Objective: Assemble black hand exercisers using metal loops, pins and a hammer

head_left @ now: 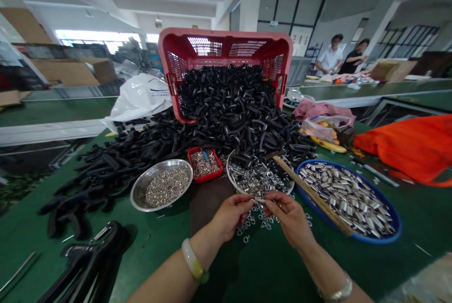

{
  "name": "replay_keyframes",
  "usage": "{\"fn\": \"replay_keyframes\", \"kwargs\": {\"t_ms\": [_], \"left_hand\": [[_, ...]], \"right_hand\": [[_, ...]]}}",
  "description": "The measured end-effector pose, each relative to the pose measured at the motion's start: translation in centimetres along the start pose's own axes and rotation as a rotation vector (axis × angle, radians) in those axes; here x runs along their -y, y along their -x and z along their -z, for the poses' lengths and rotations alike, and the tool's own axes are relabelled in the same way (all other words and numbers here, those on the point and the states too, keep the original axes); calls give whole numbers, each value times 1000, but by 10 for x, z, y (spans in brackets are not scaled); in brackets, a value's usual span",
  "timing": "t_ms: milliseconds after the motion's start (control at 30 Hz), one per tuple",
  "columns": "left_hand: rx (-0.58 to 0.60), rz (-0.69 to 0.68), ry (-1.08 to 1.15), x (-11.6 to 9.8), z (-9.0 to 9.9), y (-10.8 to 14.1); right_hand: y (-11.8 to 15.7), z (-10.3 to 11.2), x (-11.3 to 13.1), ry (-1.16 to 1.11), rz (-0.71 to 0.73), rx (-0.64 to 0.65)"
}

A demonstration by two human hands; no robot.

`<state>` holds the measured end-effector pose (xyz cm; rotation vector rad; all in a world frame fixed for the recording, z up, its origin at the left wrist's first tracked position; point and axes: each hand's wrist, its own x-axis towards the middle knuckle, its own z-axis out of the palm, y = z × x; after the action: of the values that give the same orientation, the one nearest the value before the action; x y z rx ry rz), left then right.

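Left hand (231, 216) and right hand (291, 218) clench a small metal part (259, 199); a slackened pinch could drop it among loose rings (254, 223) on the worktop (406, 256).

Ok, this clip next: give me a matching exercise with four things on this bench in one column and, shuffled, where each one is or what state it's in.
Things:
1. Red plastic crate
2. Wooden stick
3. Blue-rimmed plate
4. Small metal piece

Places and states:
A. Pinched between the left hand and right hand
B. Heaped with short silver tubes
C. Tipped, with black curved plastic pieces spilling from it
D. Lying across the plate

Pairs: 1-C, 2-D, 3-B, 4-A
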<state>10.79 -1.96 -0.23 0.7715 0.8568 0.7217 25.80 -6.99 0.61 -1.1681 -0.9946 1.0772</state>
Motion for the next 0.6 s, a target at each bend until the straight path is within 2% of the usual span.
{"fn": "replay_keyframes", "kwargs": {"t_ms": [100,200,300,367,500,600], "left_hand": [[-41,63,172,1,2,5],[-20,131,286,0,2,7],[-20,168,375,-2,1,9],[-26,154,411,-1,1,10],[-1,105,355,3,0,12],[-53,2,155,5,-4,10]], "right_hand": [[-2,-10,1,24,43,15],[-4,-15,-2,24,86,17],[-7,-13,-6,66,136,11],[-11,-7,-9,88,116,44],[-20,4,-6,68,-12,160],[-25,-1,3,67,25,149]]}}
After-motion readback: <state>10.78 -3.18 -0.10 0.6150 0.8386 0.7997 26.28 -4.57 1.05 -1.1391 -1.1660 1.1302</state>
